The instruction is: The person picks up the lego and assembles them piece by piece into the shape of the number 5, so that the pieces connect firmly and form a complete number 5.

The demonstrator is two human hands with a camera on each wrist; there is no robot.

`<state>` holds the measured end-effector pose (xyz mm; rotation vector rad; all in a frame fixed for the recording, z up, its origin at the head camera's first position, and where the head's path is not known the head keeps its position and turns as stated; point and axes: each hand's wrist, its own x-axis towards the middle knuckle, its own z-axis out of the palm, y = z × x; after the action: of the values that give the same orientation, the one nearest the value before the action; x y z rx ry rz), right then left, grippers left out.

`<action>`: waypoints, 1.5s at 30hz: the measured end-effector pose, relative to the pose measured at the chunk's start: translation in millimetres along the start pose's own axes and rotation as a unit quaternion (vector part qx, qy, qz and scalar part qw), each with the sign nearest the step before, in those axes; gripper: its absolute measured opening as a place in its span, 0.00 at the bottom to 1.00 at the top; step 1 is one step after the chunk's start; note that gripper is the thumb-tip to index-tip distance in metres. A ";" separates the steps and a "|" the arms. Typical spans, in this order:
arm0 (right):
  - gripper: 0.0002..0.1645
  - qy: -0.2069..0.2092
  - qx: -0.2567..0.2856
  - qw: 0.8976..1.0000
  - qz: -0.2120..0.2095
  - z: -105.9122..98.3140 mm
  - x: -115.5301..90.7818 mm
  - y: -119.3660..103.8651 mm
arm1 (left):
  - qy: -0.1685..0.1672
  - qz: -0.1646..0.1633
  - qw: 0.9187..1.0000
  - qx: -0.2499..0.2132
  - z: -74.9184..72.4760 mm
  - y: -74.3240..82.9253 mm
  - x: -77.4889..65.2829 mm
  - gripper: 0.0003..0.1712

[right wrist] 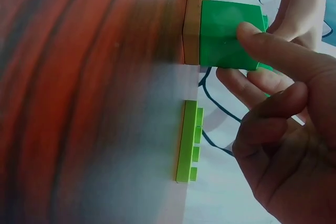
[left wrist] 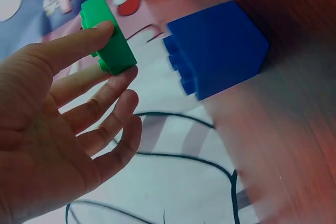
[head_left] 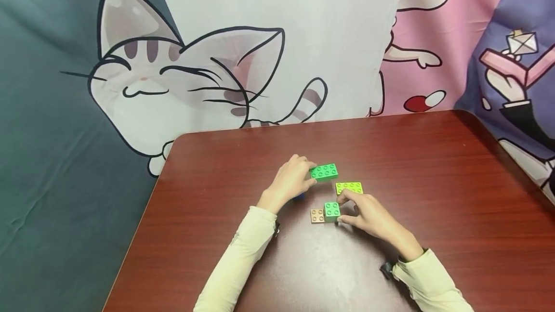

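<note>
My left hand [head_left: 289,179] pinches a long green toy brick [left wrist: 116,51] by one end, thumb on one face and fingertips on the other. Just below that hand lies a blue brick [left wrist: 218,48], mostly hidden in the head view. With thumb and fingers, my right hand [head_left: 370,213] pinches a square green brick [head_left: 332,211] by its sides. This brick sits upright on the right half of a flat tan brick [head_left: 317,215], studs up. Beside the right fingertips lies a thin lime-green brick [right wrist: 187,142], flat on the table.
The dark red wooden table [head_left: 416,153] has rounded corners. Behind it hangs a cloth [head_left: 338,23] with cartoon figures, including a striped cat.
</note>
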<state>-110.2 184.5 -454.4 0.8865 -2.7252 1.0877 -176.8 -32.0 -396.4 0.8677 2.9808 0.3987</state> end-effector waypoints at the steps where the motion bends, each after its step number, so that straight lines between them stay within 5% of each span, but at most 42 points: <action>1: 0.21 -0.001 0.002 1.000 0.002 0.6 -0.2 0.1 | 0.009 0.001 1.000 -0.003 -1.8 -0.4 -5.5 0.23; 8: 0.21 -0.002 0.020 1.000 0.010 3.5 -1.7 1.2 | 0.054 0.004 0.998 -0.032 -6.6 -1.4 -38.9 0.21; 16: 0.21 0.003 0.026 1.000 0.015 2.5 0.0 0.6 | 0.052 0.001 0.997 -0.050 -5.2 4.2 -52.6 0.21; 26: 0.20 -0.001 0.036 0.999 0.013 3.1 -1.2 0.5 | 0.040 0.002 0.998 -0.048 -0.5 4.2 -52.4 0.21; 34: 0.20 0.000 0.038 0.999 0.024 1.3 -1.2 -1.4 | 0.015 0.036 0.997 -0.070 -1.6 1.1 -51.5 0.21; 45: 0.21 0.008 -0.014 1.000 0.024 3.7 -2.1 -6.9 | -0.001 0.031 0.998 -0.054 -3.1 0.7 -52.9 0.21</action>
<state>-104.3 179.1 -453.5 0.8097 -2.7557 1.0575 -131.9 -60.2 -396.5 0.9512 2.9039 0.5553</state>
